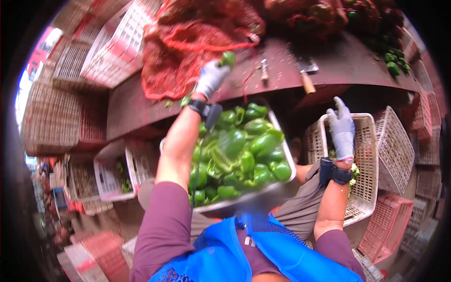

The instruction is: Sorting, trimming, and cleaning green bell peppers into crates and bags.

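Note:
My left hand (213,77), in a grey-white glove, grips a green bell pepper (228,58) over the table's front edge, next to a red mesh sack (188,61). Below that arm a pale-rimmed crate (292,164) stands before me, heaped with green bell peppers (263,143). My right hand (341,124), gloved too, hovers over a white slatted basket (369,164) at my right. Its fingers are apart and nothing shows in them. Small pale green scraps lie in that basket, partly behind my wrist.
On the dark red table (282,66) lie a knife (264,70) and a wooden-handled blade (307,82), its handle jutting over the edge. More filled mesh sacks (310,14) line the back. Stacked plastic crates (54,115) flank me on both sides.

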Demonstrator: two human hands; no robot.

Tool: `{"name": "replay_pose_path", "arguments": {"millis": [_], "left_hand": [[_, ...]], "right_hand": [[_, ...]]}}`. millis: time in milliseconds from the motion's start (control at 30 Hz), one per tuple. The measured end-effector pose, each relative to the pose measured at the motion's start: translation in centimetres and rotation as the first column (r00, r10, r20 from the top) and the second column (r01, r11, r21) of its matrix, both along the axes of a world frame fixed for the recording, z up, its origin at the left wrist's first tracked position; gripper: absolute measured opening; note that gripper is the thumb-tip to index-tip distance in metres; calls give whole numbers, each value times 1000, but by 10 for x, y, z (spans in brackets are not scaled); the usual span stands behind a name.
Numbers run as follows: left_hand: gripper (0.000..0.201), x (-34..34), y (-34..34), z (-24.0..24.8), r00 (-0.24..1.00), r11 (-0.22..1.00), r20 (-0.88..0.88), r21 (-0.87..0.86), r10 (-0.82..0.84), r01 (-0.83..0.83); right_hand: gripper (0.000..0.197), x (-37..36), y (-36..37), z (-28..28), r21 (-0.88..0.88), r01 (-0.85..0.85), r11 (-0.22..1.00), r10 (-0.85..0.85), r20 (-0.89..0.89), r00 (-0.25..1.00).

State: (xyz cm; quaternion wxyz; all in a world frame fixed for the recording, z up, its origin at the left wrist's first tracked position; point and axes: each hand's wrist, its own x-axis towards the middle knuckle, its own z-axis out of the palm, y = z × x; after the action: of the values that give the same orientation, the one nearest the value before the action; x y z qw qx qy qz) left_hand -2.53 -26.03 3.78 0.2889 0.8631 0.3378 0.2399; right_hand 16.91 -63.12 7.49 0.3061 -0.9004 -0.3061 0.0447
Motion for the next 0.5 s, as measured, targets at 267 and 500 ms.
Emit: {"name": "replay_pose_path", "arguments": {"millis": [267,500], "left_hand": [[34,-167,-79,109,923,839,385,-506,14,199],[28,-210,-171,117,852,720,-439,488,-286,493]], "right_hand": [[62,-92,71,1,610,-324,724,643,-426,636],[45,-180,109,50,328,-719,613,776,-75,627]]}}
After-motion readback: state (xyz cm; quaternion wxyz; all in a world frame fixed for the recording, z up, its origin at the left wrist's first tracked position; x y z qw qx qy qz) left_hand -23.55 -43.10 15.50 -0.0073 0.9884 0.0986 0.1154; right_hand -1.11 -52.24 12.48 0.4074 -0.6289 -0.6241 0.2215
